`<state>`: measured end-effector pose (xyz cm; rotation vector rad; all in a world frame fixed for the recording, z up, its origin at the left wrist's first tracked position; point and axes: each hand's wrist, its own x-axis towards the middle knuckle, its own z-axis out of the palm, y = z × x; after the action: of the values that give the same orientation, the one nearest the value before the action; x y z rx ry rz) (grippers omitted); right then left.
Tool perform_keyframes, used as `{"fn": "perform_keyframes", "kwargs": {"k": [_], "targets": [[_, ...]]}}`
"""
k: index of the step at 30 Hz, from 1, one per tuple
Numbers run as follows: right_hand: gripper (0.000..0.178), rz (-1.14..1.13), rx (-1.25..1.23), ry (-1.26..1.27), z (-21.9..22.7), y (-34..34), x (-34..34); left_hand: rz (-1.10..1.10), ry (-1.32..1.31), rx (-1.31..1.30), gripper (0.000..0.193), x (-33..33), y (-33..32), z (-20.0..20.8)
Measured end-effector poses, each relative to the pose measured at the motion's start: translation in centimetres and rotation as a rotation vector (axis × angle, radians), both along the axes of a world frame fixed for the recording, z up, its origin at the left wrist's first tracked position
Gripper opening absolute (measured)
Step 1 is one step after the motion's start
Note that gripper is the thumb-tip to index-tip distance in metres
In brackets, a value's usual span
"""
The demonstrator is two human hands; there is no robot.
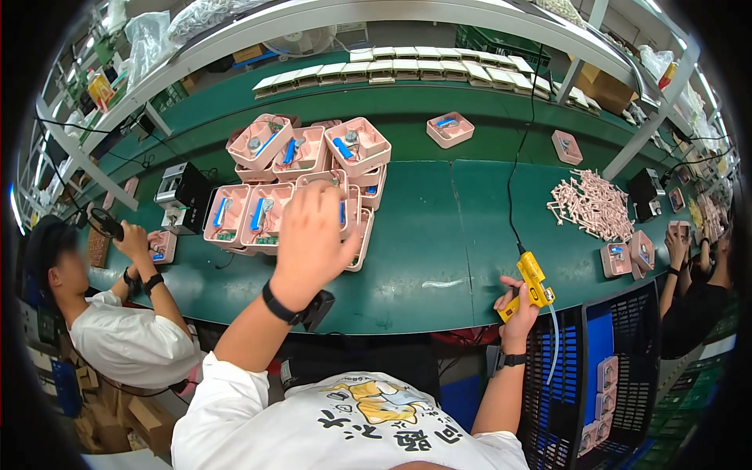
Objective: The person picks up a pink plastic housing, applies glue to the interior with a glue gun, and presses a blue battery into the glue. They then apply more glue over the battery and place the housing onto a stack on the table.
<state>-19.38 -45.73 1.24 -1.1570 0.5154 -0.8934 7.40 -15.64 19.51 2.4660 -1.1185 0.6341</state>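
Note:
On the left, my left hand (312, 235) reaches over a stack of pink plastic housings, thumb spread from the fingers. It covers part of one pink housing (321, 178); whether the fingertips touch it I cannot tell. Beside it is another open housing (259, 236) with a blue cylindrical cell and thin wires inside. My right hand (517, 308) is closed round the handle of a yellow hot glue gun (533, 274), held by the table's front edge. From the gun hangs a pale glue stick (554, 345), and a black cord runs upward.
Single housings (450, 130) lie toward the belt. Right of centre is a heap of small pink parts (593, 205). A black crate (552, 345) stands at my right. White pieces (419, 70) line the far side. Co-workers sit left (125, 333) and right (701, 290).

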Motion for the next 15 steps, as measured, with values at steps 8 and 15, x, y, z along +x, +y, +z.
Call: {"fn": "perform_keyframes", "kwargs": {"k": [8,15], "targets": [[0.026,0.013,0.003,-0.015,-0.2,-0.4,-0.1,-0.081,-0.108,0.153,0.047,6.6,-7.1,-2.0],[0.028,0.019,0.015,0.003,-0.1,-0.2,-0.3,0.064,0.004,0.184,0.043,8.6,-5.6,-2.2]]}}
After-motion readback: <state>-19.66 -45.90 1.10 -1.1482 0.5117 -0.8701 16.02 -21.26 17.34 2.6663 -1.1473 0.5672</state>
